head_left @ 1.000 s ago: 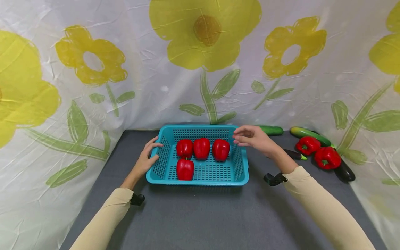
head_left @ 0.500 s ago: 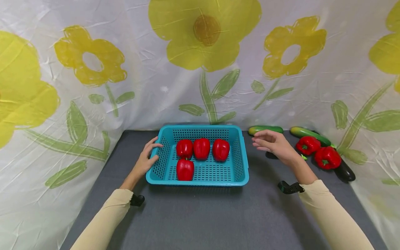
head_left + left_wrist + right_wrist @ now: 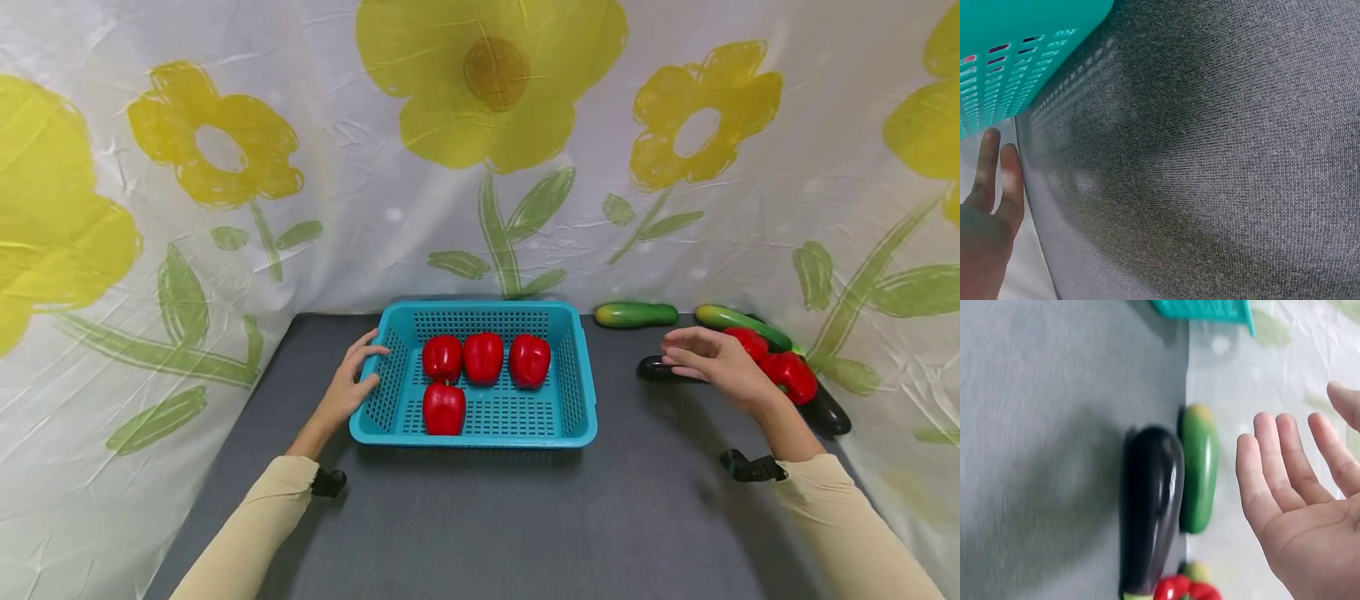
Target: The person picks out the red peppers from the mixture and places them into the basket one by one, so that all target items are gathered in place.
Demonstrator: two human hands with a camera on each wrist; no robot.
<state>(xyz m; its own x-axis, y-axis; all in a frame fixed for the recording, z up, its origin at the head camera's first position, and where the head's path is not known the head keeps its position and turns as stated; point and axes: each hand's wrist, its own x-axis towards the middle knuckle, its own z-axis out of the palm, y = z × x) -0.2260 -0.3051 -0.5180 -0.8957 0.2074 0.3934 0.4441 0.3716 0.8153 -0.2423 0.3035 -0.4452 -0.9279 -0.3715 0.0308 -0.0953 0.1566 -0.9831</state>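
A blue plastic basket (image 3: 472,440) with slotted walls stands at the back middle of the table. Inside it lie several red bell peppers (image 3: 483,358). At its left rim is my left hand (image 3: 347,385), fairly straight fingers reaching to the edge. The left wrist view has these fingers (image 3: 1011,181) beside the slotted wall. On the right, my right hand (image 3: 712,362) hovers over an eggplant (image 3: 656,368), holding nothing. It covers part of that eggplant and of a red bell pepper (image 3: 746,340). The right wrist view reveals its fingers spread above the eggplant (image 3: 1152,506).
A green cucumber (image 3: 636,314) lies right of the basket by the back cloth. Farther right are another cucumber (image 3: 738,323), a second loose bell pepper (image 3: 787,377) and another eggplant (image 3: 825,412). Flowered cloth (image 3: 480,225) rises behind the grey tabletop (image 3: 480,517).
My right hand has travelled from the basket's right rim rightward to above the eggplant, uncovering the cucumber by the basket. The left hand and the peppers inside the basket have stayed put.
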